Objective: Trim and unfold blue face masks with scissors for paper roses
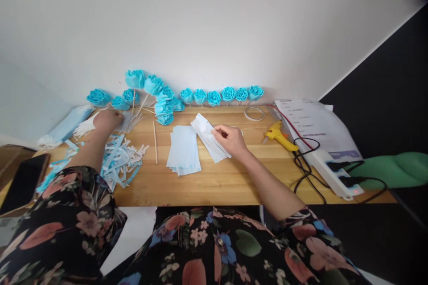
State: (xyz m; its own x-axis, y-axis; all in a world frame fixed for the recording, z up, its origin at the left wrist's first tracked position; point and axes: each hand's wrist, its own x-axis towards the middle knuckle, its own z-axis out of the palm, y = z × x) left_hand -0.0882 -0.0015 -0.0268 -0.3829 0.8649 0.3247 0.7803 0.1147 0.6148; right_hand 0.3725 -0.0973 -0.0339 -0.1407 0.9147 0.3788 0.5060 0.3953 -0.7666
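Note:
My right hand (pixel 231 139) pinches a folded pale blue-white sheet (pixel 209 137), tilted above the table. To its left lies a stack of pale blue rectangular sheets (pixel 183 150). At the back left, my left hand (pixel 109 120) is closed beside a bundle of thin white strips (pixel 130 122); what its fingers hold, if anything, is hidden. White pieces (pixel 85 128) show left of that hand. Under and beside my left forearm spreads a heap of blue and white cut strips (pixel 120 160). A thin wooden stick (pixel 155 142) lies between the heap and the stack.
Blue paper roses (pixel 214 98) line the wall, several on sticks. Pale blue masks (pixel 68 127) and a phone (pixel 25 180) sit at left. Toward the right are a tape ring (pixel 254 113), a yellow glue gun (pixel 280 136), cables, printed papers (pixel 310 124) and a power strip (pixel 331 173).

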